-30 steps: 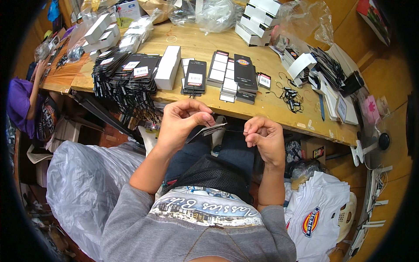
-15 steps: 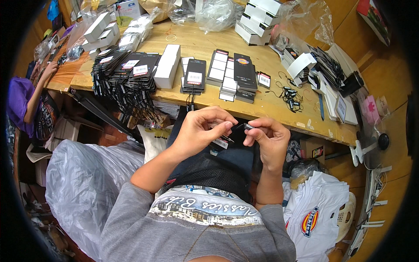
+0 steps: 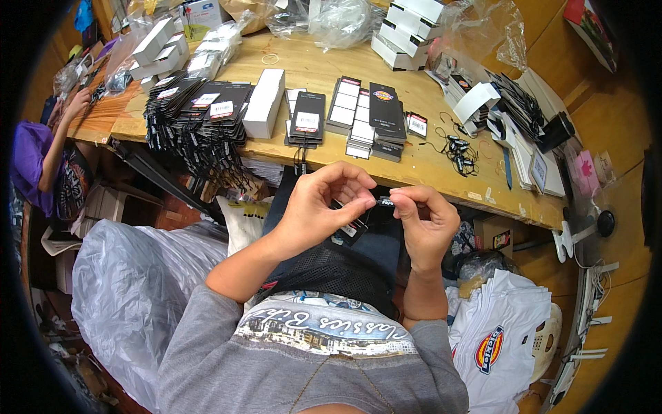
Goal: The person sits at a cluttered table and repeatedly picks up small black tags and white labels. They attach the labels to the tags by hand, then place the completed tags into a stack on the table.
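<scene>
Just off the table's front edge, my left hand [image 3: 324,203] and my right hand [image 3: 424,217] are raised close together over my lap. Between their fingertips is a small black plastic tag seal [image 3: 385,201], its left end at my left thumb and its right end pinched by my right thumb and finger. Partly hidden below my left hand hangs a black hang tag [image 3: 352,232] with a white label. On the table beyond lie a short pile of black hang tags [image 3: 307,114] with strings over the edge, and a tangle of loose black string seals [image 3: 460,155].
Strung black tags [image 3: 183,114] are heaped at the left, beside a long white box [image 3: 265,103]. Stacks of black and white cards [image 3: 386,114] stand mid-table. White boxes [image 3: 408,34] are piled behind. White shirts [image 3: 493,338] lie low right; another person's arm [image 3: 62,138] reaches in at far left.
My left hand has shifted slightly up, its thumb now at the seal. The seal shows more openly between both hands. The tag under my left hand has swung a little.
</scene>
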The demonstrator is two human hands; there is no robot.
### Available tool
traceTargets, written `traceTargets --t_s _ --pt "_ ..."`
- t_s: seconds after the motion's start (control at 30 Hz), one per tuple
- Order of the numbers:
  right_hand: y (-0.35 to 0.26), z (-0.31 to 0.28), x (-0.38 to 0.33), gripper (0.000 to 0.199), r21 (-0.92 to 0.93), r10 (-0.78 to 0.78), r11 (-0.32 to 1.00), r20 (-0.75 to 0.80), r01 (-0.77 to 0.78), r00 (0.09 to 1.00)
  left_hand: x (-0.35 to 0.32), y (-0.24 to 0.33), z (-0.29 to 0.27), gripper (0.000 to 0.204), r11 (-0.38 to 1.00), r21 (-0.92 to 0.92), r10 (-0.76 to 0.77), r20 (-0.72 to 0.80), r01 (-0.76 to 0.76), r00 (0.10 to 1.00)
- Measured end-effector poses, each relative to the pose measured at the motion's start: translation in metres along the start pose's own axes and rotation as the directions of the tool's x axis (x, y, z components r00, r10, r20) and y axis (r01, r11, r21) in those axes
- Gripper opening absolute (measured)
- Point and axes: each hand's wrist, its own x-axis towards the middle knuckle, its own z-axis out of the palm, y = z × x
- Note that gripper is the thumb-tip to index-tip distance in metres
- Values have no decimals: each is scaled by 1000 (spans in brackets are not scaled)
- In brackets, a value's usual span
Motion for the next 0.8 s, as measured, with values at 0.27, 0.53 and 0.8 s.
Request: traceTargets --t_s 0.27,0.53,0.8 --pt "-3 0 2 7 -48 -61 997 35 62 998 1 -2 -1 16 994 85 67 -10 -66 998" --pt "-5 2 5 5 -127 -150 978 109 164 983 3 -3 -1 15 994 90 60 21 -62 998" --pt "-2 3 1 6 19 -73 997 79 72 994 10 -11 1 25 952 -305 80 148 -31 986"
